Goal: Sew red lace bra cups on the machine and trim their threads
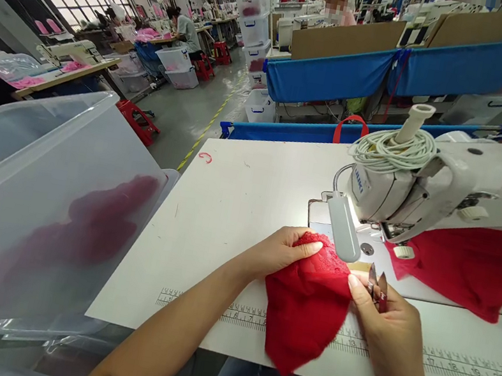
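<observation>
A red fabric piece (306, 314) with a lace upper part hangs between my hands, its pointed lower end over the table's front edge. My left hand (282, 253) pinches the lace at its top left. At its right corner my right hand (390, 319) grips the cloth between thumb and finger. The same hand also holds small thread snips (379, 290), blades pointing up. Just beyond the cloth is the sewing machine (387, 186) with a grey lamp (345, 227) by its needle area. More red fabric (470, 265) lies under the machine arm, to the right.
The white table (230, 197) has a printed ruler (242, 316) along its front. At left stands a large translucent bin (50, 198) with red cloth inside. Blue fabric troughs (327, 85) run behind the table. Other people sit at machines farther back.
</observation>
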### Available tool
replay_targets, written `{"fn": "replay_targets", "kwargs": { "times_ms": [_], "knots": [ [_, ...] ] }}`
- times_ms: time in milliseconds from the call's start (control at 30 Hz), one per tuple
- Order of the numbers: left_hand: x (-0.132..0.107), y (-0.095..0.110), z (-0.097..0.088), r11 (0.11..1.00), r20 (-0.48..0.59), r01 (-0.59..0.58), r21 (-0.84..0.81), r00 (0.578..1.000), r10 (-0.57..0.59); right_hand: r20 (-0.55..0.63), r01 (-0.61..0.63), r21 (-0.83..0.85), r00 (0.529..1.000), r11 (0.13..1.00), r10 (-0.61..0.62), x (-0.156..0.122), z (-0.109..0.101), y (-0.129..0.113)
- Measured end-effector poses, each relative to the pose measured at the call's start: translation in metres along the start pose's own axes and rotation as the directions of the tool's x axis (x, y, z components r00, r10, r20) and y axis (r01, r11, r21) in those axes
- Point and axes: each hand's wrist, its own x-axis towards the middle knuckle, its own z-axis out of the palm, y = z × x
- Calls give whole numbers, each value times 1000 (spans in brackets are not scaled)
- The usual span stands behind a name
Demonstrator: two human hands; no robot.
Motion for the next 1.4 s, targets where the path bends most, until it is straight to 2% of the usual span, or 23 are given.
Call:
{"fn": "replay_targets", "kwargs": {
  "times_ms": [233,367,533,600,700,800,900,967,1033,1100,1233,1400],
  "knots": [
    [-2,4,0,992,-1,-62,113,998,62,-23,30,14,999,999,-30,0,-1,5],
    [-3,6,-2,975,2,-113,193,993,115,22,47,-28,999,999,-46,3,-5,5],
    [-3,5,-8,968,123,-90,236,990,62,20,22,-39,1000,999,-21,4,-7,4],
    [-1,2,-9,949,132,-118,292,988,82,28,14,-60,1000,998,-12,4,-8,3],
    [2,-5,-8,888,104,-269,372,963,248,10,18,-76,1000,997,-17,3,-13,3],
    [6,-12,-5,806,85,-449,386,887,454,-18,83,-61,996,995,-84,0,-18,3],
    [8,-15,-3,782,42,-492,381,855,517,16,165,-82,986,983,-164,-2,-20,5],
    [9,-15,-4,779,13,-501,377,844,537,68,263,-129,964,956,-256,-3,-19,9],
    [10,-15,-4,779,-21,-511,364,831,556,96,405,-201,914,892,-394,-3,-15,15],
    [10,-15,-4,782,-67,-518,347,818,572,88,496,-290,865,818,-494,-1,-12,19],
    [12,-18,-5,738,-94,-514,438,790,606,72,543,-345,829,766,-555,4,-10,20],
    [13,-15,-13,620,-3,-481,620,788,615,59,552,-419,809,721,-585,4,-27,24]
  ]
}}
